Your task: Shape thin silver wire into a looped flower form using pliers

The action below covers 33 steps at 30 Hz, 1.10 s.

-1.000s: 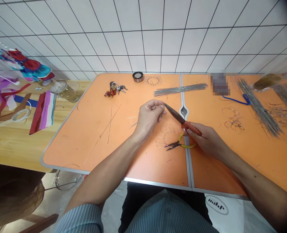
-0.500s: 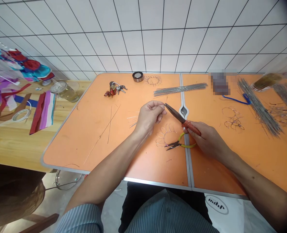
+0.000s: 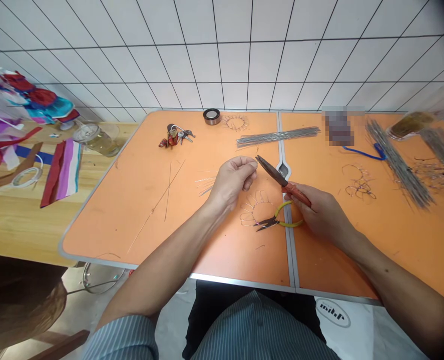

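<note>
My left hand (image 3: 232, 180) is closed in a pinch on a thin piece of wire, held above the orange table (image 3: 139, 220). My right hand (image 3: 319, 212) grips the red handles of long-nose pliers (image 3: 278, 177), whose dark jaws point up-left toward the left fingertips. Below the hands lie a looped wire flower shape (image 3: 252, 210) and yellow-handled cutters (image 3: 278, 221) on the table.
A bundle of straight wires (image 3: 278, 136), a tape roll (image 3: 211, 116), a small wire flower (image 3: 236, 121) and keys (image 3: 173, 136) lie at the back. More wire bundles (image 3: 398, 162) and bent wire pieces (image 3: 359, 185) sit right. A glass jar (image 3: 94, 137) and coloured paper (image 3: 62, 172) lie left.
The hands and pliers have barely shifted; the view has tilted slightly, and the plier jaws now sit a little apart from the left fingertips.
</note>
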Available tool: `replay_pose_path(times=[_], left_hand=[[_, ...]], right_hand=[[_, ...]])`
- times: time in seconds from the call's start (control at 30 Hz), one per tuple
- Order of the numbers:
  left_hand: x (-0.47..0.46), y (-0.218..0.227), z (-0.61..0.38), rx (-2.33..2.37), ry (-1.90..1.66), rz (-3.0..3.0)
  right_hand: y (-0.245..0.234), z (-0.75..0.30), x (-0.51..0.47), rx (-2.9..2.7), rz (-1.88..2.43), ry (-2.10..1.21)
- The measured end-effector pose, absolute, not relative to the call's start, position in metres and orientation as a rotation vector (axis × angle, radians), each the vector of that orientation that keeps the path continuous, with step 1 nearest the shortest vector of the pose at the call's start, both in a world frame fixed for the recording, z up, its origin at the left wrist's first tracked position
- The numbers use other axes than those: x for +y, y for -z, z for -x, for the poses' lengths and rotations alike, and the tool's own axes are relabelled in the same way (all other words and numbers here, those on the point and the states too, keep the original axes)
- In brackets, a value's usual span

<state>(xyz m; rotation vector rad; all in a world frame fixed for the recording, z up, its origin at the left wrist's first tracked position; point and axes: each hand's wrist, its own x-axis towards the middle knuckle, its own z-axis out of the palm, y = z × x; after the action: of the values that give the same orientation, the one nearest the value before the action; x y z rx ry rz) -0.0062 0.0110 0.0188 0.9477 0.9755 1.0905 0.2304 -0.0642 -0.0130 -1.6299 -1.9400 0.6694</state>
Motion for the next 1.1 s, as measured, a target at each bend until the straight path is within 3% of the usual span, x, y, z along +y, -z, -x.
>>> replay_pose_path(times=[0.3,0.8,1.1], left_hand=[[0.014,-0.019,0.010,0.880,-0.912,-0.758],[0.015,-0.025,0.012,0.874,-0.797,-0.586],[0.015,-0.025,0.012,0.893,-0.773,-0.586]], right_hand=[[0.015,-0.234,-0.059,-2.061,1.583,-0.533],[0.038,-0.247,-0.051,-2.189,1.445,-0.005],[0.038,-0.249,-0.051,-2.215,1.411,0.037]])
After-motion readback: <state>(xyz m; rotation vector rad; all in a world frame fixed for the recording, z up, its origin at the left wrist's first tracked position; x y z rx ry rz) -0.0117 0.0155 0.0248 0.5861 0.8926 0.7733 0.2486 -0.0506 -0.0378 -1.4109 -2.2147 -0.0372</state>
